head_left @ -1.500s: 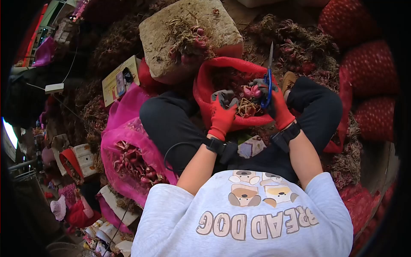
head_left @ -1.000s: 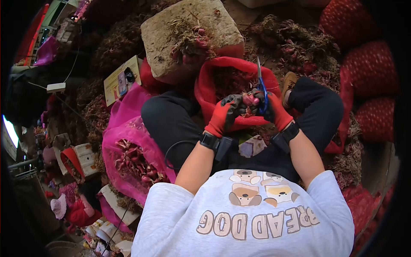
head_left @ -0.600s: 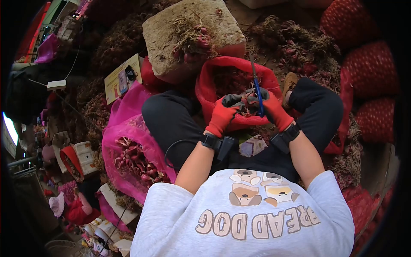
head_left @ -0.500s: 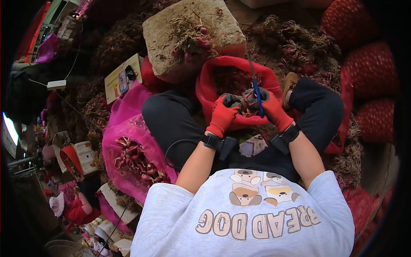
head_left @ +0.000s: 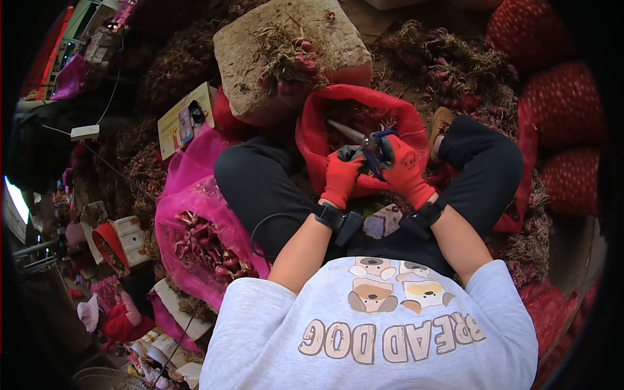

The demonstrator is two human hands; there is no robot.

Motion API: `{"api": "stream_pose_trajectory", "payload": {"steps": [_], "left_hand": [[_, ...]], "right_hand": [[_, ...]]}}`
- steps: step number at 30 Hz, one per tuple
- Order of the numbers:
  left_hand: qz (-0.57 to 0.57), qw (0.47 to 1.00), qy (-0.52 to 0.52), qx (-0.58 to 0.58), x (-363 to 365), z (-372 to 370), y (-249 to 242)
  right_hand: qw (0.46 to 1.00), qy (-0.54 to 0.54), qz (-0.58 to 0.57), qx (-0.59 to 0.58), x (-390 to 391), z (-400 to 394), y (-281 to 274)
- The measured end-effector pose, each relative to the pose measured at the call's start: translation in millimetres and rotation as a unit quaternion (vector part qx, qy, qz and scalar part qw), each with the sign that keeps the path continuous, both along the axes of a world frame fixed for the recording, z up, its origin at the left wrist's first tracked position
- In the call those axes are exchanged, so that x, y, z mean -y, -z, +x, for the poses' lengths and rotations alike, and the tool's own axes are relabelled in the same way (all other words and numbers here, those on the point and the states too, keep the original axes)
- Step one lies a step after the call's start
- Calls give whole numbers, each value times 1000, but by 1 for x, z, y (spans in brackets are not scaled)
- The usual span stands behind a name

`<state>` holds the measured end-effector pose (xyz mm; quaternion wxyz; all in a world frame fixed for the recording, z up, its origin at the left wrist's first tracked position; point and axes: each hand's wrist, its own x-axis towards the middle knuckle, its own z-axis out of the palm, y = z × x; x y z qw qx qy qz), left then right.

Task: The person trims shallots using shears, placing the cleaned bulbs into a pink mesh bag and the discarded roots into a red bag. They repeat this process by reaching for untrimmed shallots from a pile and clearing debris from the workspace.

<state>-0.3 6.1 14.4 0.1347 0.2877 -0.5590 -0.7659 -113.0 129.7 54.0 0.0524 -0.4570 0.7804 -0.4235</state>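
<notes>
My right hand [head_left: 406,168], in a red glove with dark fingers, is closed round the blue handles of a pair of scissors [head_left: 350,132]. The blades point up and to the left over the mouth of a red mesh sack [head_left: 313,117]. Close beside the handles is my left hand [head_left: 342,172], in a matching glove, its fingers curled together; what they hold, if anything, is hidden. Inside the sack lie shallots with dry stalks [head_left: 364,117], partly covered by the hands and scissors.
A pink mesh bag of shallots [head_left: 211,247] leans by my left leg. Beyond the sack stands a pale block [head_left: 247,52] with a shallot bunch [head_left: 302,62] on it. More shallots [head_left: 455,71] pile up at the far right, near full red sacks [head_left: 559,107].
My right hand has turned the scissors, so the blades swing from pointing away to pointing up-left. It has come closer to my left hand, which has shifted slightly.
</notes>
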Motion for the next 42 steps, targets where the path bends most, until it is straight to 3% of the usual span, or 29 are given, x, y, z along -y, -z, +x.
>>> {"api": "stream_pose_trajectory", "payload": {"steps": [2,5,9,11,14,18,21,24,26,30,33,35,36,38,39,40,41,42], "left_hand": [[-28,999,-22,21,-2,1,7],[29,998,-55,7,-4,0,-2],[241,961,-3,-133,12,2,15],[210,975,9,-78,11,3,16],[195,979,-12,-53,7,0,14],[145,984,46,-92,5,-4,-31],[-3,995,79,-67,10,-2,-18],[24,989,140,35,25,7,-33],[-7,993,119,20,23,12,16],[-58,985,157,-29,20,10,9],[-141,985,94,-21,13,13,26],[-7,991,133,12,14,9,-19],[61,986,152,27,15,8,-35],[188,980,52,40,9,6,-17],[251,967,2,46,7,5,-17],[3,997,61,39,9,6,-17],[-246,962,115,29,13,9,-18],[-478,863,162,18,14,10,-21]], "right_hand": [[1000,-14,2,7,1,2,1],[959,38,-75,272,4,6,23],[794,35,-112,597,-4,-11,17],[694,4,-168,700,-9,-17,10],[627,-28,-190,755,-12,-21,15],[636,-13,-168,753,-13,-23,16],[661,-11,-149,736,-13,-24,17],[655,-9,-120,746,-15,-24,17],[629,-2,-120,768,-16,-24,24],[679,-15,-63,731,-18,-26,15],[694,-16,-28,720,-18,-27,29],[685,-21,-13,728,-18,-28,34],[741,14,-25,671,-16,-26,32],[835,82,-50,541,-6,-15,28],[869,56,-70,486,-3,-13,25],[899,30,-89,428,0,-11,20],[924,5,-108,368,1,-10,16],[950,-7,-80,301,1,-8,12]]}}
